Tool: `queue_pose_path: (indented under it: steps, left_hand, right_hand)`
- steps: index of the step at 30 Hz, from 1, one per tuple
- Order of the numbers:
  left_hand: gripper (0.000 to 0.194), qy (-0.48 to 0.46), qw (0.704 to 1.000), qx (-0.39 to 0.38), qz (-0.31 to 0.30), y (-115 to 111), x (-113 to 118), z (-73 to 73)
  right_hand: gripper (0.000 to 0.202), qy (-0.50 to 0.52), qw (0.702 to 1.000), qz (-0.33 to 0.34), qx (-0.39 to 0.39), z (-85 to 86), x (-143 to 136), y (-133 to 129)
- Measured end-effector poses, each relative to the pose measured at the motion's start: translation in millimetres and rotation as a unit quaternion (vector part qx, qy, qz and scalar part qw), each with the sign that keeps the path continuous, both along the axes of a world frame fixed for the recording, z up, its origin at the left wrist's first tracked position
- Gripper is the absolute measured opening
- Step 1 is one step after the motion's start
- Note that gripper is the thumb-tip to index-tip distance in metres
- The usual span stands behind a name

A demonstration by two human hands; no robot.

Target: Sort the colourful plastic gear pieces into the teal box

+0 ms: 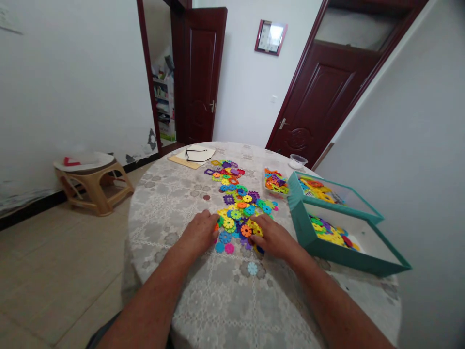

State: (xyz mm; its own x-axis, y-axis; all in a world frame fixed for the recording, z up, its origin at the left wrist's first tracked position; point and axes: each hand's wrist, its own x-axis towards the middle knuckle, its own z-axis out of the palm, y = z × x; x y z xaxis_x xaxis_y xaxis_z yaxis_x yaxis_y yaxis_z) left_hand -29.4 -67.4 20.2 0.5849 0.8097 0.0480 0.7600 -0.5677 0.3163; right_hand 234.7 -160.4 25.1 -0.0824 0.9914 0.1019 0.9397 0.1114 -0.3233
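A spread of colourful flower-shaped plastic pieces [236, 214] lies on the round table [156, 232]. At its left edge is my left hand [203, 231], fingers bent, touching the side of the pieces near an orange one; whether it grips any is hidden. My right hand [268, 234] rests at the right edge, its thumb and fingers curved around yellow pieces beside an orange flower piece [246, 230]. A pink piece [229, 248] and a blue one [220, 247] lie at the near edge. A pale blue piece [252, 268] sits apart, closer to me.
Two teal boxes [301, 228] with more pieces stand at the right. Behind them are a clear tray of pieces [276, 182] and a clear round container [298, 161]. Glasses [196, 155] lie on papers at the back left. A stool [94, 186] stands left of the table.
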Motion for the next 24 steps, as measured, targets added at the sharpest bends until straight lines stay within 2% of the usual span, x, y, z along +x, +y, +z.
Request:
queue_pose_path:
  steps: [6,13,18,21,24]
  left_hand:
    - [0.027,0.021,0.999,0.024,-0.024,-2,1,8.2]
    - [0.033,0.027,0.999,0.021,0.003,-1,3,8.3]
    - [0.037,-0.022,0.999,-0.013,0.020,3,-4,7.0]
    - [0.032,-0.046,0.996,-0.023,0.078,2,-6,12.4]
    - [0.021,-0.141,0.986,-0.034,0.087,1,-5,16.8]
  right_hand:
    - [0.028,0.014,1.000,0.005,0.019,-11.8,5,1]
    - [0.022,-0.008,1.000,0.009,0.015,-5.7,2,-6]
    - [0.032,-0.020,0.999,0.027,0.016,-2.3,7,-11]
    - [0.026,-0.041,0.998,0.036,0.017,-2.5,8,-10]
    - [0.015,-0.071,0.997,0.008,0.030,-4.5,7,-6]
